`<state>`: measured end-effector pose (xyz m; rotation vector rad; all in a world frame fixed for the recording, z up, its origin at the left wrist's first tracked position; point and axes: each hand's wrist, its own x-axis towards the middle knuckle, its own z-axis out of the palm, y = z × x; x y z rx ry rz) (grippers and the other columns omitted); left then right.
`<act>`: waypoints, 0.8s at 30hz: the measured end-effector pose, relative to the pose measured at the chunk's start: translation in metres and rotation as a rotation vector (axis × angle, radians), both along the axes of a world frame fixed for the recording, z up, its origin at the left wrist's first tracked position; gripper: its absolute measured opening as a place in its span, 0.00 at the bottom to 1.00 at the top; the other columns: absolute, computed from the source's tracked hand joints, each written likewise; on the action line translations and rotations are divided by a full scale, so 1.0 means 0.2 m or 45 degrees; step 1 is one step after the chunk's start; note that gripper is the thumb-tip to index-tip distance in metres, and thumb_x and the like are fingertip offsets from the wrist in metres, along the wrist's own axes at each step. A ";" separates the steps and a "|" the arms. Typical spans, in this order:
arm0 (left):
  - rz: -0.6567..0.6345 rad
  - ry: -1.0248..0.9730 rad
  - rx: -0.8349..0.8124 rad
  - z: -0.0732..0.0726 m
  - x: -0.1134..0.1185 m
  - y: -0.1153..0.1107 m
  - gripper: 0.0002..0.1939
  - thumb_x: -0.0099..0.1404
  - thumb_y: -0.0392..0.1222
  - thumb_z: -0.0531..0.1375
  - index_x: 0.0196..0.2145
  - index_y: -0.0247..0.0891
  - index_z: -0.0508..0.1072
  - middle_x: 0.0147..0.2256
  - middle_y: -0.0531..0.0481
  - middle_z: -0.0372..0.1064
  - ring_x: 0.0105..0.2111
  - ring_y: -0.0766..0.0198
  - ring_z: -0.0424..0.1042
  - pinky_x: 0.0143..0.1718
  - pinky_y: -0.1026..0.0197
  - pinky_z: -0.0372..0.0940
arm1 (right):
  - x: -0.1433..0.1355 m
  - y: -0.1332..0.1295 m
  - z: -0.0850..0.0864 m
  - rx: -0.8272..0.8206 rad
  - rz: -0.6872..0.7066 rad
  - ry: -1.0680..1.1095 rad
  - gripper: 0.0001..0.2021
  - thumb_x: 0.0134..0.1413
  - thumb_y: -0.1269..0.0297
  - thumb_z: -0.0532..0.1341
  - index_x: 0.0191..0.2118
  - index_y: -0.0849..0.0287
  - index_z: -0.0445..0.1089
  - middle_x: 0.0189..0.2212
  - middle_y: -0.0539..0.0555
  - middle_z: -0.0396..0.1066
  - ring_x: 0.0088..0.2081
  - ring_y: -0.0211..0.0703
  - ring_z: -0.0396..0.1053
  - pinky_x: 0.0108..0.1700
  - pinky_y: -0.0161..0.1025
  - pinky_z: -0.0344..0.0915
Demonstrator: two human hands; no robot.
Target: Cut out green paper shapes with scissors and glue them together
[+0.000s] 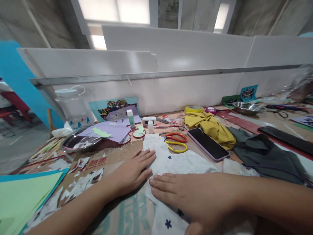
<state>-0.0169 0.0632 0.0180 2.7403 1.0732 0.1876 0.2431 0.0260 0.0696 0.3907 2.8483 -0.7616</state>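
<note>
White cloth (158, 163) printed with small dark blue flowers lies spread over the cardboard-covered table in front of me. My left hand (134, 168) rests flat at the cloth's left edge, fingers stretched out and holding nothing. Palm down, my right hand (181, 192) presses on the cloth with its fingers extended; part of the cloth is hidden beneath it. Just beyond the hands, pliers with one red and one yellow handle (176, 147) lie on the cloth's far part. A phone (207, 143) in a purple case lies to their right.
Behind the cloth stand a glue stick (130, 118) and a small white bottle (151, 126). To the left are a metal bowl (73, 143), a plastic jug (73, 106), green paper (26, 199) and scraps. Yellow fabric (210, 127) and dark grey fabric (266, 153) lie right.
</note>
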 end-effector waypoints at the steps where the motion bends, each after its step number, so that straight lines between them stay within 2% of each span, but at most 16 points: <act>1: 0.036 -0.009 0.018 -0.01 0.00 0.01 0.28 0.77 0.48 0.49 0.71 0.41 0.56 0.71 0.44 0.50 0.72 0.51 0.49 0.72 0.40 0.45 | 0.00 0.00 -0.01 -0.002 -0.005 -0.005 0.49 0.57 0.58 0.67 0.74 0.74 0.41 0.73 0.73 0.36 0.74 0.61 0.40 0.74 0.50 0.44; 5: 0.169 0.002 0.169 -0.05 -0.02 0.05 0.26 0.76 0.44 0.50 0.68 0.39 0.63 0.69 0.43 0.57 0.69 0.49 0.56 0.70 0.37 0.50 | 0.01 0.01 -0.05 0.013 -0.004 0.045 0.49 0.57 0.58 0.67 0.75 0.71 0.40 0.74 0.70 0.35 0.75 0.59 0.39 0.74 0.50 0.44; 8: 0.273 0.002 0.328 -0.03 -0.03 0.05 0.25 0.75 0.44 0.49 0.64 0.34 0.68 0.67 0.39 0.61 0.68 0.47 0.58 0.69 0.36 0.51 | 0.01 0.00 -0.06 0.041 0.012 0.100 0.50 0.56 0.59 0.68 0.74 0.72 0.41 0.73 0.73 0.37 0.74 0.61 0.41 0.74 0.52 0.45; 10: 0.227 -0.014 0.365 -0.01 -0.03 0.04 0.25 0.76 0.44 0.49 0.64 0.34 0.68 0.67 0.38 0.60 0.69 0.47 0.57 0.70 0.37 0.50 | 0.01 -0.01 -0.04 0.045 -0.003 0.087 0.49 0.56 0.61 0.68 0.74 0.73 0.41 0.73 0.74 0.38 0.74 0.62 0.42 0.74 0.53 0.46; 13: -0.020 0.003 0.215 0.01 -0.02 0.02 0.25 0.77 0.44 0.48 0.67 0.40 0.65 0.69 0.43 0.57 0.70 0.52 0.54 0.70 0.40 0.51 | 0.00 -0.02 -0.02 0.034 -0.021 0.062 0.47 0.57 0.64 0.67 0.74 0.75 0.43 0.72 0.76 0.39 0.74 0.63 0.42 0.73 0.53 0.46; 15: -0.090 0.022 0.088 0.01 -0.01 0.01 0.25 0.77 0.44 0.48 0.68 0.43 0.62 0.70 0.46 0.55 0.71 0.54 0.53 0.71 0.41 0.51 | 0.00 -0.02 -0.02 0.040 -0.019 0.064 0.47 0.57 0.64 0.67 0.74 0.76 0.42 0.73 0.76 0.38 0.74 0.64 0.42 0.73 0.53 0.46; 18: 0.015 0.013 0.023 0.00 0.00 0.02 0.26 0.77 0.46 0.49 0.69 0.41 0.60 0.71 0.45 0.52 0.71 0.52 0.52 0.71 0.40 0.49 | 0.01 -0.02 -0.04 0.058 -0.006 0.085 0.48 0.57 0.63 0.67 0.74 0.74 0.41 0.73 0.74 0.38 0.74 0.64 0.43 0.73 0.53 0.46; 24: 0.169 -0.034 0.052 -0.04 -0.01 0.03 0.29 0.75 0.48 0.53 0.70 0.38 0.59 0.71 0.42 0.52 0.71 0.49 0.51 0.71 0.40 0.48 | 0.02 0.00 -0.09 0.069 0.009 0.125 0.49 0.56 0.62 0.66 0.75 0.72 0.39 0.73 0.73 0.37 0.74 0.61 0.41 0.74 0.53 0.46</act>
